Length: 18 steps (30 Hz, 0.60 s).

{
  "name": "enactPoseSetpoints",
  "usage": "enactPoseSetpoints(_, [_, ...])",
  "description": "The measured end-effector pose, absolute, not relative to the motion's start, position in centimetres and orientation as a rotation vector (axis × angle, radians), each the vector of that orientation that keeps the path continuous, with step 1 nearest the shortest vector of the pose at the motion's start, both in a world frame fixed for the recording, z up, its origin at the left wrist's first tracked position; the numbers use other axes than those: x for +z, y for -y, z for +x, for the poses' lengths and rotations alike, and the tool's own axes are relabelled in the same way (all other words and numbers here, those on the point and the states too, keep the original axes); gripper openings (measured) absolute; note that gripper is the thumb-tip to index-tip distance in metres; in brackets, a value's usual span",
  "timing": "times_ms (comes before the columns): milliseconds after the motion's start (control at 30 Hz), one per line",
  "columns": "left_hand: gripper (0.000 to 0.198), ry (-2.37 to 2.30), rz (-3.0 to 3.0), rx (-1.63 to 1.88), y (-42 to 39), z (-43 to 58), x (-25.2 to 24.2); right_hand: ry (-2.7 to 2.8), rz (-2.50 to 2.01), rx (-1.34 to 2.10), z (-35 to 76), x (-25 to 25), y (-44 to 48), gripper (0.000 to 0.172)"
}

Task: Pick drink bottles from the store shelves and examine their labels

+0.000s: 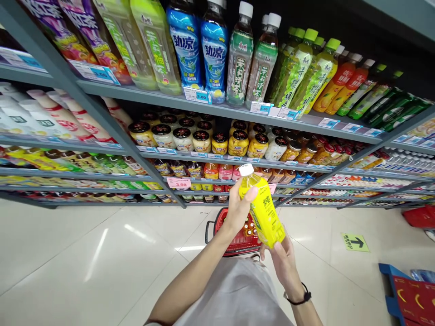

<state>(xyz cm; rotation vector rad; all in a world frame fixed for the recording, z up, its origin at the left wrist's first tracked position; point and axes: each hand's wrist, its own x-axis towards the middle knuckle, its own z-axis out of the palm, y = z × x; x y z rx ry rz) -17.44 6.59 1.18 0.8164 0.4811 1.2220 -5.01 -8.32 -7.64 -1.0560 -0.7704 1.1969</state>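
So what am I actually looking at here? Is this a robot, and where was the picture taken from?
No robot here. This single picture comes from a camera worn on a person's head, looking forward and down, so those arms are the wearer's own. The left hand grips a yellow plastic bottle near its white cap, and the right hand, with a black wristband at its wrist, supports the lower end. Below the hands is a red shopping basket. Ahead, grey metal shelves hold drinks bottles and jars with dark lids, with price labels along the edges.
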Motion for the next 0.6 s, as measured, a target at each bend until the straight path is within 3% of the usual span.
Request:
enactPoseSetpoints(267, [0.046,-0.427,0.591,1.132,-6.8,-17.6,1.3,0.880,-1.375,0.620,-6.5,-7.8,9.2,0.075])
enactPoseSetpoints(600, [0.044,-0.444,0.391,1.009,-7.1,-18.0,0.2,1.486,-1.377,-0.200,-4.1,-8.5,9.6,0.095])
